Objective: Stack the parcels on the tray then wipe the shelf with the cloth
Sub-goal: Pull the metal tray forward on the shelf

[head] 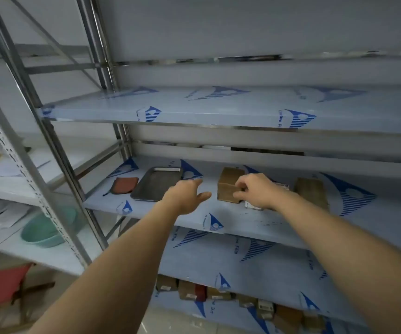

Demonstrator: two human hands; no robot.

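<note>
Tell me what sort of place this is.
Probably a storeroom or stockroom: metal rack shelving with protective film on the shelf, brown parcels beside a tray, and more boxes on the lowest level.

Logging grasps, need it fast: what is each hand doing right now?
Left hand: open, fingers extended, holding nothing, above the shelf near the tray.
Right hand: fingers curled round the brown parcel, gripping it.

Both arms out fwd; left hand [186,196] open, fingers relaxed; right hand [255,191] curled, pinching.
</note>
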